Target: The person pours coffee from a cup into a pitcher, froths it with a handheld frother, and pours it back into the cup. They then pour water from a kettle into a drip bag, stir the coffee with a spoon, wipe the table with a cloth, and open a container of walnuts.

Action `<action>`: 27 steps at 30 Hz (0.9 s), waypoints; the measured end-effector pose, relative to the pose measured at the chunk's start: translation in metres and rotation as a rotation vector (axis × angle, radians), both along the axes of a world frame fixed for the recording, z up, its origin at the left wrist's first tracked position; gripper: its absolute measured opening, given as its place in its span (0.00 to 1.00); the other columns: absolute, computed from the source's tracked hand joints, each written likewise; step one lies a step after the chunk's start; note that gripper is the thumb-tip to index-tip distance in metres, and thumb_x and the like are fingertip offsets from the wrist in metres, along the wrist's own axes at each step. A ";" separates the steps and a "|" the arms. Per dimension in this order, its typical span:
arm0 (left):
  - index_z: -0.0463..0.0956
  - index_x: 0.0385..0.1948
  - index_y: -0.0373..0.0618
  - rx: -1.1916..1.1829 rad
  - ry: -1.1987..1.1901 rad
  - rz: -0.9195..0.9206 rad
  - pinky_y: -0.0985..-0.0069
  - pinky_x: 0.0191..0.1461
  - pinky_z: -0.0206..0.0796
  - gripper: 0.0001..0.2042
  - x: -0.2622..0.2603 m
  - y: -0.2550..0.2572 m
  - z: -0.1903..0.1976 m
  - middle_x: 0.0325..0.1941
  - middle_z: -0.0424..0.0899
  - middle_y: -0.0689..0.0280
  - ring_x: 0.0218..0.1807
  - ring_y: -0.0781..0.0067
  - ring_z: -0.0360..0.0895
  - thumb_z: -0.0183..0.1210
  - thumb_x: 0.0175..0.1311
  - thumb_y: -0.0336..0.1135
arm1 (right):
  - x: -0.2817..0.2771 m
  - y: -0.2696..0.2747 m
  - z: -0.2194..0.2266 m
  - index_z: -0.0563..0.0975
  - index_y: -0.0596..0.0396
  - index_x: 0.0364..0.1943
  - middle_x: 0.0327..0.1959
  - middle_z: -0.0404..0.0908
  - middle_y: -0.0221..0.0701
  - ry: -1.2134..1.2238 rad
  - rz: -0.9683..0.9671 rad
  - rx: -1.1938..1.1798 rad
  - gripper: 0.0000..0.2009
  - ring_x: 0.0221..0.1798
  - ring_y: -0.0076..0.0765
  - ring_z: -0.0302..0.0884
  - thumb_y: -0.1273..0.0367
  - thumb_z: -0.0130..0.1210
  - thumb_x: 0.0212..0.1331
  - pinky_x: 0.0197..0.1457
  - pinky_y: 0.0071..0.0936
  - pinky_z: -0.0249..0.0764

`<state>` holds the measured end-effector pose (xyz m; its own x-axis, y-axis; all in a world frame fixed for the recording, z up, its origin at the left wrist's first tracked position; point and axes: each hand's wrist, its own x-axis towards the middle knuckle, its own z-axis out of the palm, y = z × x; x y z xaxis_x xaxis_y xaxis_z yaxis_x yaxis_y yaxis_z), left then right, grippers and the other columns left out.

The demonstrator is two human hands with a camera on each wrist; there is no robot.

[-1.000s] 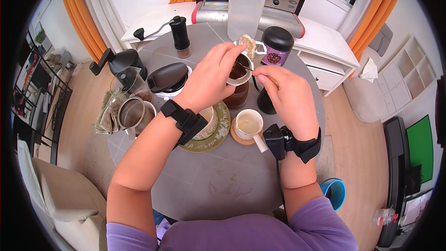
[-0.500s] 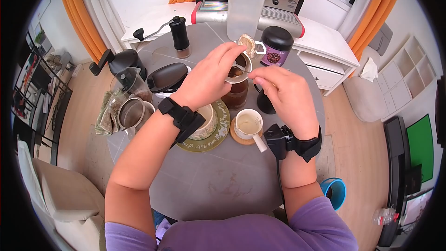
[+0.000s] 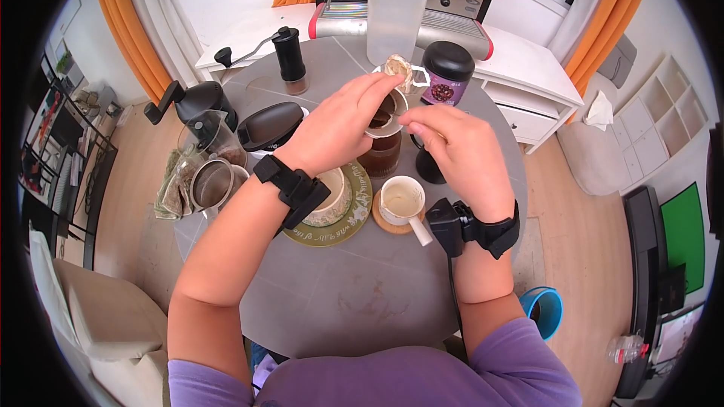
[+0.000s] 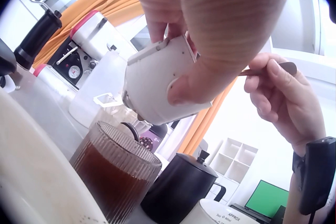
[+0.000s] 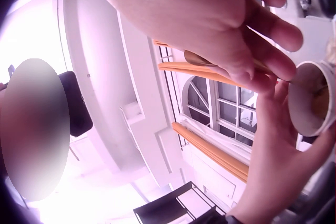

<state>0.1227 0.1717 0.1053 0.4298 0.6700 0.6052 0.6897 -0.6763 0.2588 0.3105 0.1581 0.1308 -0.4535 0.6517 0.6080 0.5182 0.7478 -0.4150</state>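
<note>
Pinched in the left-hand fingers (image 4: 189,85), a white ceramic dripper (image 4: 160,90) with brown speckles; below them, a ribbed clear glass carafe (image 4: 113,174) of reddish-brown coffee. Beyond the right-hand fingertips (image 3: 426,130), a black-lidded purple patterned canister (image 3: 446,74).

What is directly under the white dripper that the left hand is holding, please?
Under the white dripper stands a ribbed glass carafe holding dark brown liquid. The left hand holds the dripper lifted above its rim. The carafe's base is out of view.
</note>
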 end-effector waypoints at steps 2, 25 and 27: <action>0.57 0.56 0.44 0.002 0.006 0.000 0.68 0.57 0.61 0.36 0.000 0.000 0.000 0.54 0.65 0.55 0.56 0.54 0.64 0.54 0.34 0.15 | 0.000 0.001 -0.001 0.77 0.52 0.32 0.28 0.77 0.33 -0.031 0.011 -0.003 0.06 0.31 0.42 0.74 0.69 0.51 0.53 0.33 0.33 0.70; 0.58 0.56 0.43 0.014 0.117 -0.082 0.66 0.57 0.59 0.36 0.001 0.001 0.009 0.52 0.68 0.54 0.55 0.53 0.64 0.54 0.35 0.15 | 0.001 0.006 -0.007 0.78 0.51 0.30 0.27 0.76 0.32 -0.050 0.076 0.027 0.06 0.31 0.41 0.74 0.74 0.53 0.47 0.34 0.32 0.70; 0.58 0.56 0.44 0.018 0.117 -0.090 0.67 0.57 0.59 0.37 0.002 0.002 0.008 0.52 0.68 0.54 0.55 0.53 0.64 0.54 0.35 0.15 | 0.001 0.006 -0.006 0.78 0.51 0.30 0.27 0.76 0.32 -0.061 0.076 0.022 0.06 0.31 0.41 0.74 0.74 0.53 0.47 0.33 0.32 0.70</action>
